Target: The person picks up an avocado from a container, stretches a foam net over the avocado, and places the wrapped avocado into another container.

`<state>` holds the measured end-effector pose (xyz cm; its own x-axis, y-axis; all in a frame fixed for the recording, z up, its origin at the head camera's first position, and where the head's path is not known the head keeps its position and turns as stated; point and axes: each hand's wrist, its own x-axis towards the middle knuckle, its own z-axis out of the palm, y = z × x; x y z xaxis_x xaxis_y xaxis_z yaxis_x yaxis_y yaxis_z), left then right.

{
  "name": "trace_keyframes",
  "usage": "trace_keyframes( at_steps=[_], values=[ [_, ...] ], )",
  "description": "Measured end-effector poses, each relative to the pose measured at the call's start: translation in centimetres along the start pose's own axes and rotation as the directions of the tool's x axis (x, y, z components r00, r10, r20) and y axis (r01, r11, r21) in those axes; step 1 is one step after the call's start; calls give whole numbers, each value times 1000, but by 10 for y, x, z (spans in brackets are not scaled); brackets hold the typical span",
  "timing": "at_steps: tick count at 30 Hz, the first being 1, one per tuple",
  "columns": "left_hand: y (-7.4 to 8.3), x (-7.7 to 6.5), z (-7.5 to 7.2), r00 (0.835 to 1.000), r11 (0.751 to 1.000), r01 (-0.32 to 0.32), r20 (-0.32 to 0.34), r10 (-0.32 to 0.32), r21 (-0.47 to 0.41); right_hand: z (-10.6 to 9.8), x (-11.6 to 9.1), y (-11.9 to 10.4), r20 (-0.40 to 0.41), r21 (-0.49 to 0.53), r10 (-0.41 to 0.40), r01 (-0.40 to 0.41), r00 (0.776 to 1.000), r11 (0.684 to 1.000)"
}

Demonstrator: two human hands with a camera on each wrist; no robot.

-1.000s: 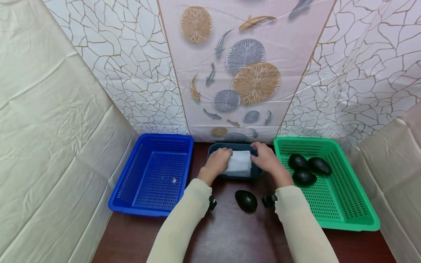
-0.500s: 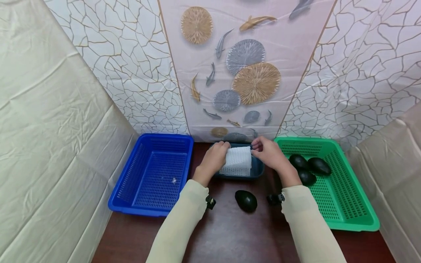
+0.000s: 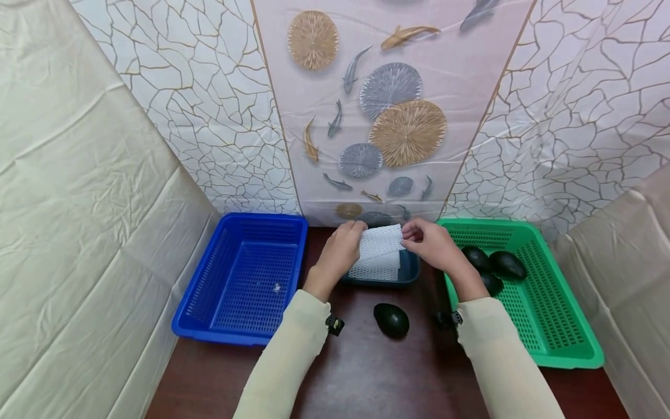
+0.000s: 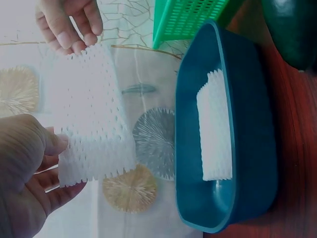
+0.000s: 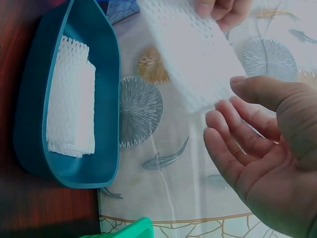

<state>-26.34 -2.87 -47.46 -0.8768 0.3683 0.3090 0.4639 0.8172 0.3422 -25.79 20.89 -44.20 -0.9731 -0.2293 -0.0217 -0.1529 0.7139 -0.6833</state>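
A white foam net sleeve hangs flattened above the dark teal tub. My left hand pinches one end of it, with the thumb on the face and fingers behind in the left wrist view. At the opposite end is my right hand, its loosely bent fingertips right at the sleeve's edge. More flat foam net sleeves lie inside the tub. On the table in front of the tub rests a dark avocado.
To the left stands a blue plastic basket with a small pale bit on its bottom. A green basket on the right holds several avocados, partly behind my right forearm. A patterned cloth hangs behind the tub.
The sleeve has risen off the others in the tub, lifted by my left hand. My right hand has shifted a little right and stays at the sleeve's right end.
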Motion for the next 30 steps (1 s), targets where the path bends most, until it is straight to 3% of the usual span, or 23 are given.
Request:
trace_keyframes(
  at_steps=[10,18,24,30],
  values=[
    [9,-3,-5,999,999,-30,-21,30,-34,2,-7,6,-43,-10,-76,76,996,997],
    [12,-4,-7,999,997,-43,-36,41,-57,7,-10,11,-81,68,-143,149,986,987],
    [17,-4,-9,999,997,-41,-38,39,-60,13,-12,9,-152,72,-204,217,967,974],
    [22,-4,-11,995,996,-90,-49,90,16,16,-15,6,-196,1,-296,302,935,953]
  ],
)
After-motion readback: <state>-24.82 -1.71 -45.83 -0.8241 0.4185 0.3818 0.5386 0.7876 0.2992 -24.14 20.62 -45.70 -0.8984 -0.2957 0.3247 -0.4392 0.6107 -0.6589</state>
